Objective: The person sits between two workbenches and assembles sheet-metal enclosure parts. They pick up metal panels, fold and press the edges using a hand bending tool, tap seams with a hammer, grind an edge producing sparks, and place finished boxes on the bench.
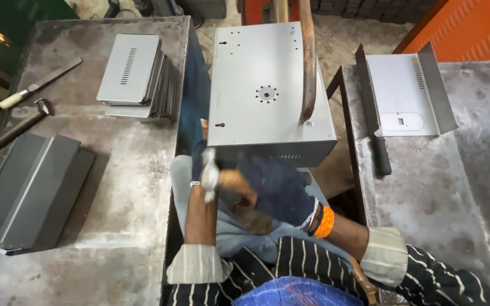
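My right hand (282, 190), in a dark blue glove with an orange band at the wrist, grips the wooden handle of a hammer (210, 170). The silver hammer head hangs just in front of the near left corner of a grey sheet-metal box (267, 90) between two tables. My left hand (198, 154) is at that same corner, one finger up against the box's side. The hammer head hides most of it. A curved rusty bar (308, 62) rests on the box's top right.
The left table (114, 187) carries a stack of vented grey panels (137, 79), folded dark sheet pieces (29, 192), a white-handled tool (35, 88) and another hammer (18, 124). On the right table (443, 187) lie a bent grey panel (404, 93) and a black-handled blade (375, 130).
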